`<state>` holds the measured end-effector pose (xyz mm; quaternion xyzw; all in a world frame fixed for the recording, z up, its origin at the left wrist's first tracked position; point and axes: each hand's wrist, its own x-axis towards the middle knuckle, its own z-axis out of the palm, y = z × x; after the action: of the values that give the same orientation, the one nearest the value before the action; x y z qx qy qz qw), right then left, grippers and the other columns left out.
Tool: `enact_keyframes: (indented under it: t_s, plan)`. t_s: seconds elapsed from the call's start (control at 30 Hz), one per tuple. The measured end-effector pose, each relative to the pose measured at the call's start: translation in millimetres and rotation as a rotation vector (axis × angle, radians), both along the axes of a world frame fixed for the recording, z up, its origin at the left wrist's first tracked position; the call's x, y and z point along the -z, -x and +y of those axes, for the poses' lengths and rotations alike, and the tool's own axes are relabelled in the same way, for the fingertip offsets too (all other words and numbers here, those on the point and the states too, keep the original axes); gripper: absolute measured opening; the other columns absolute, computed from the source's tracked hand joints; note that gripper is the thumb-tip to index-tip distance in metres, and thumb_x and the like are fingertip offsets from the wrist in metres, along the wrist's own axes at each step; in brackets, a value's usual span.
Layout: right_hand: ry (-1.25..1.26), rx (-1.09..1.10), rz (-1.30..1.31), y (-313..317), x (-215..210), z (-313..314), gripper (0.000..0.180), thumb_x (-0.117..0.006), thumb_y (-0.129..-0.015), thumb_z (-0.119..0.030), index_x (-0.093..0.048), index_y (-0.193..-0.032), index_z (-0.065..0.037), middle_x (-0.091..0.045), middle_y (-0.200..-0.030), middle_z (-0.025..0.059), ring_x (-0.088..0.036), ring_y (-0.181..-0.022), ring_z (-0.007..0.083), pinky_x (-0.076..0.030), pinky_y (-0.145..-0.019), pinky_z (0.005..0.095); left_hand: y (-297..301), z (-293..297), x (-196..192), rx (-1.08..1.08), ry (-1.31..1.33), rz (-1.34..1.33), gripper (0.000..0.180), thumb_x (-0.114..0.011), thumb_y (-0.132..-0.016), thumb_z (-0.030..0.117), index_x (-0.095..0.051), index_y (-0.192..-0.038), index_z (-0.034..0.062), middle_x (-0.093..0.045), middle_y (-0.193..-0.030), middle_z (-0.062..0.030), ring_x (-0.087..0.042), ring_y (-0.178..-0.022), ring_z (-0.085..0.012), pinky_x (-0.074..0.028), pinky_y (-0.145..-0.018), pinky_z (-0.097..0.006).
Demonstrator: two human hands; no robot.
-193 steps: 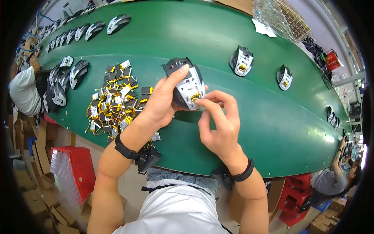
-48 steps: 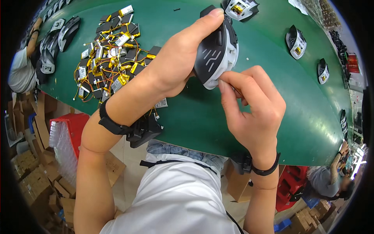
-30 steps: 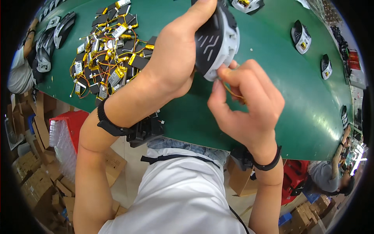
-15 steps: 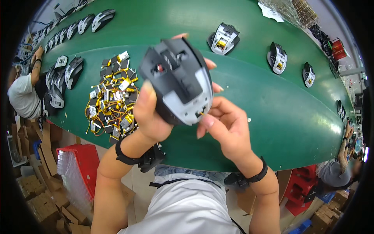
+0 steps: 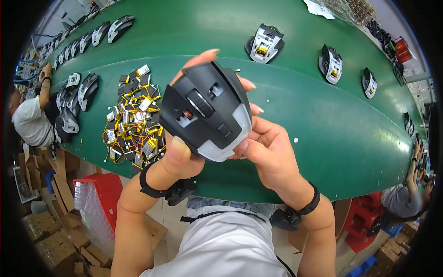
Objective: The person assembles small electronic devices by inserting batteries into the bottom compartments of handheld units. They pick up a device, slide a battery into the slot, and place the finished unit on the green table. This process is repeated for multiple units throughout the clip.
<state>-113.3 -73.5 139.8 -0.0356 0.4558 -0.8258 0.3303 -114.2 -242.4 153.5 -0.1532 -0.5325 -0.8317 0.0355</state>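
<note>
A black computer mouse [image 5: 210, 127] with a pale grey rear section is held above the table. Its scroll wheel and two openings beside it face up. My left hand [image 5: 177, 157] is closed around its left side, thumb on the near left edge and fingertips showing past the far and right sides. My right hand [image 5: 272, 152] pinches the near right corner, its thumb tip against the grey part; whatever lies under that thumb is hidden. A small white plug [image 5: 237, 70] pokes out beyond the mouse's far right edge. Left of my left hand lies a heap of wired battery packs [image 5: 138, 115].
The green table [image 5: 323, 138] carries partly built mice [image 5: 265, 44] spaced along a band at the far right. More mice [image 5: 67, 101] cluster at left. Red bins [image 5: 108, 194] and cardboard boxes stand below. Co-workers sit at left [image 5: 32, 111] and right [image 5: 404, 201].
The mouse has tilted so its wheel side faces me more squarely and its near end sits lower. The thin wire at my right fingertips is out of sight; the white plug now shows.
</note>
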Motion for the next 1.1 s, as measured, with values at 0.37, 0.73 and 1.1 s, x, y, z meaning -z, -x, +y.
enact_keyframes:
  t_s: [0.37,0.73,1.1]
  plan:
    - [-0.077,-0.154,0.151,11.3,-4.4,2.5,0.027,-0.068,-0.088,-0.012,-0.061,-0.108,0.005,-0.070,-0.093,0.0136,-0.066,-0.079,0.0154,-0.055,-0.074,0.0289,8.0,-9.8,8.7,-0.037,-0.354,-0.173,0.081,-0.040,-0.089,0.060,-0.029,-0.148,0.0045,-0.056,-0.122,-0.0247,-0.067,-0.091,-0.0398,-0.057,-0.080,-0.048]
    - [-0.022,0.398,0.436,14.5,1.5,3.7,0.029,-0.058,-0.097,-0.009,-0.060,-0.122,0.005,-0.069,-0.106,0.0117,-0.062,-0.085,0.0084,-0.048,-0.071,0.0215,13.7,3.8,19.4,-0.007,-0.314,-0.462,0.062,-0.030,-0.098,0.054,-0.053,-0.124,0.0022,-0.066,-0.108,-0.0193,-0.070,-0.088,-0.0288,-0.058,-0.079,-0.041]
    - [-0.734,0.456,1.460,8.9,5.3,-11.7,0.030,-0.069,-0.073,0.006,-0.068,-0.102,0.001,-0.063,-0.080,0.0096,-0.058,-0.065,0.0250,-0.049,-0.060,0.0324,14.3,0.0,18.3,-0.010,-0.379,-0.528,0.059,-0.031,-0.098,0.053,-0.055,-0.117,0.0027,-0.067,-0.100,-0.0185,-0.070,-0.078,-0.0312,-0.059,-0.072,-0.042]
